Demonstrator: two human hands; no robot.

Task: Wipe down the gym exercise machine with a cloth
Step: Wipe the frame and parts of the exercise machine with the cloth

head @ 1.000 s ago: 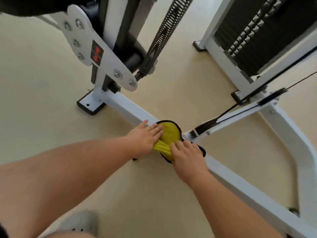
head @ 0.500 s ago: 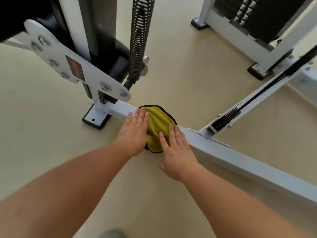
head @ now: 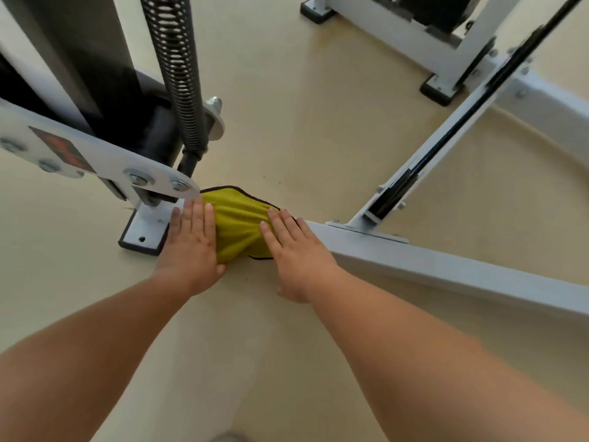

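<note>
A yellow cloth (head: 237, 223) with a dark hem lies bunched over the white floor beam (head: 430, 263) of the exercise machine, close to the beam's left end. My left hand (head: 191, 240) presses flat on the cloth's left side with straight fingers. On the cloth's right side my right hand (head: 293, 247) lies flat too, its fingers on the fabric and its palm over the beam. The beam's left foot plate (head: 143, 232) shows just beyond my left hand.
A white bolted bracket (head: 95, 161) with a red and black label overhangs the cloth's far left. A black coil spring (head: 178, 78) rises behind it. A white strut with a black cable (head: 446, 138) slants up at right. Another white frame (head: 414, 36) stands at the back.
Both hands slid the cloth left along the beam, from near the strut's junction to the beam's end by the foot plate. My fingers went from curled over the cloth to flat.
</note>
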